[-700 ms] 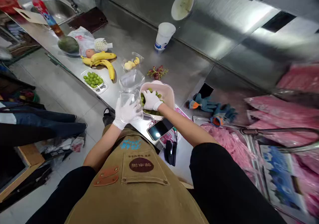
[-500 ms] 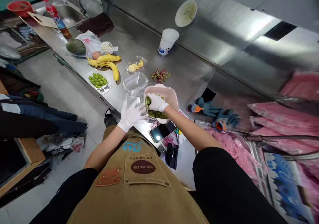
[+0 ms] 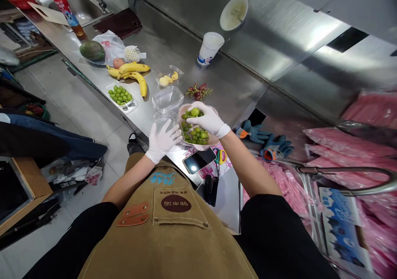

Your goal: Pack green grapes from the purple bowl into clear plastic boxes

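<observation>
My left hand (image 3: 161,140), in a white glove, is closed round an empty clear plastic container (image 3: 165,123) held at the counter's near edge. My right hand (image 3: 207,119), also gloved, grips the far rim of a pink strainer bowl (image 3: 214,138) and tips it toward the container. Several green grapes (image 3: 195,132) lie in the tilted bowl. A second empty clear container (image 3: 168,98) sits just behind.
On the steel counter (image 3: 161,51) lie a tray of green grapes (image 3: 120,96), bananas (image 3: 135,73), a mango (image 3: 92,50), bare grape stems (image 3: 198,91), a white cup (image 3: 209,48), a phone (image 3: 199,160), scissors (image 3: 220,156) and blue work gloves (image 3: 263,136). Pink bags (image 3: 366,146) lie right.
My right hand has come out of the grapes and moved to the bowl's far rim, tilting the bowl toward the container. The left hand keeps hold of the container.
</observation>
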A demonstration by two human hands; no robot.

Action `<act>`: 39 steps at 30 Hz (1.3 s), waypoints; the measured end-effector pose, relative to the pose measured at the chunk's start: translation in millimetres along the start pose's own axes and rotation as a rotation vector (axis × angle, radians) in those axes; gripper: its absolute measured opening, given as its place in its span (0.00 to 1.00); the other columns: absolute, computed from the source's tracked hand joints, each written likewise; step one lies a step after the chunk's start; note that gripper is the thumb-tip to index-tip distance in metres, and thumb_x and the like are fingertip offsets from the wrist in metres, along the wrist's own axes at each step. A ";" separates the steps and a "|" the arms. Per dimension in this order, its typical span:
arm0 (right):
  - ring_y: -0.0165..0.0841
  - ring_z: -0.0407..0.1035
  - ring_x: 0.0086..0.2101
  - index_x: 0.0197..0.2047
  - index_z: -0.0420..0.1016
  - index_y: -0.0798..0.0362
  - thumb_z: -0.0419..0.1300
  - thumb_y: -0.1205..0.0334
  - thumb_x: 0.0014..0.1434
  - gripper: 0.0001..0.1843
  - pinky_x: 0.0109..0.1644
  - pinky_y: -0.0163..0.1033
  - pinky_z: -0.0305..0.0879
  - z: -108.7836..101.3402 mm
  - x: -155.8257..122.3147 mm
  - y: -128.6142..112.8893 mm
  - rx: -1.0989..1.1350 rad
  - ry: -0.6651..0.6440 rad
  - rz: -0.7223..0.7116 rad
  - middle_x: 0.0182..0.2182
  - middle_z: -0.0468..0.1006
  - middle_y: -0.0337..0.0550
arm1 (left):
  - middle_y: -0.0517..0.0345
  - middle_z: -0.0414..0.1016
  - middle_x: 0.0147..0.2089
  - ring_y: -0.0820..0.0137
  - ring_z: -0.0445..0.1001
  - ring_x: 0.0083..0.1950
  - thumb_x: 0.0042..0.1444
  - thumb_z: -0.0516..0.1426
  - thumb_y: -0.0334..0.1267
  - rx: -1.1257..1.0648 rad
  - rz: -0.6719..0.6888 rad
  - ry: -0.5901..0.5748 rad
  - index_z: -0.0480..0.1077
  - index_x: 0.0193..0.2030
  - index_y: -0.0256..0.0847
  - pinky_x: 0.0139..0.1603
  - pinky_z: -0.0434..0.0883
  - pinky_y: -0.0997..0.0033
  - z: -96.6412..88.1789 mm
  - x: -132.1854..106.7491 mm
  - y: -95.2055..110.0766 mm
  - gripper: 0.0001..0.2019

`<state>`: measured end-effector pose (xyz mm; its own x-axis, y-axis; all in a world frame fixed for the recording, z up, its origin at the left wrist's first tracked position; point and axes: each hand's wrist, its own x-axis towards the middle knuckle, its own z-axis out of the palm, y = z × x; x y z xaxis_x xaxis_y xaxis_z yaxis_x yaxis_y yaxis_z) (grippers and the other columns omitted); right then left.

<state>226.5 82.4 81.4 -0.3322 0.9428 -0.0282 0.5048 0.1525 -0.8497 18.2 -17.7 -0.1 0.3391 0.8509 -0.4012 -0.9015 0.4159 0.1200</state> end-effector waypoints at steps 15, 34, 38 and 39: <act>0.55 0.74 0.62 0.75 0.71 0.49 0.69 0.53 0.60 0.41 0.71 0.60 0.69 -11.7 -7.3 22.1 -0.584 -0.282 0.027 0.66 0.79 0.54 | 0.44 0.82 0.65 0.44 0.78 0.70 0.72 0.48 0.69 -0.028 0.031 0.041 0.72 0.73 0.48 0.71 0.73 0.35 5.2 -7.9 -4.8 0.36; 0.50 0.69 0.50 0.51 0.78 0.50 0.77 0.46 0.48 0.31 0.60 0.54 0.70 30.3 -3.2 77.5 -0.628 -0.379 -0.031 0.57 0.68 0.55 | 0.44 0.84 0.59 0.41 0.75 0.72 0.73 0.40 0.70 -0.012 -0.020 0.101 0.75 0.68 0.47 0.73 0.68 0.32 13.8 -1.7 -1.9 0.39; 0.42 0.69 0.44 0.41 0.72 0.49 0.71 0.59 0.46 0.19 0.52 0.47 0.70 37.9 -14.9 73.2 -0.426 -0.360 -0.007 0.48 0.72 0.47 | 0.43 0.83 0.62 0.41 0.75 0.72 0.73 0.39 0.70 -0.035 -0.033 0.099 0.74 0.69 0.46 0.73 0.68 0.29 17.2 -3.1 -3.3 0.39; 0.41 0.68 0.42 0.39 0.70 0.48 0.69 0.61 0.45 0.17 0.50 0.46 0.69 39.1 -16.4 71.4 -0.358 -0.356 0.012 0.46 0.73 0.45 | 0.42 0.82 0.63 0.41 0.75 0.72 0.73 0.40 0.70 -0.036 -0.034 0.094 0.74 0.70 0.47 0.73 0.68 0.29 17.5 -3.2 -3.5 0.39</act>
<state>236.8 66.2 0.6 -0.5442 0.7951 -0.2677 0.7313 0.2932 -0.6158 25.0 -16.2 16.7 0.3442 0.8023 -0.4877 -0.8995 0.4306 0.0735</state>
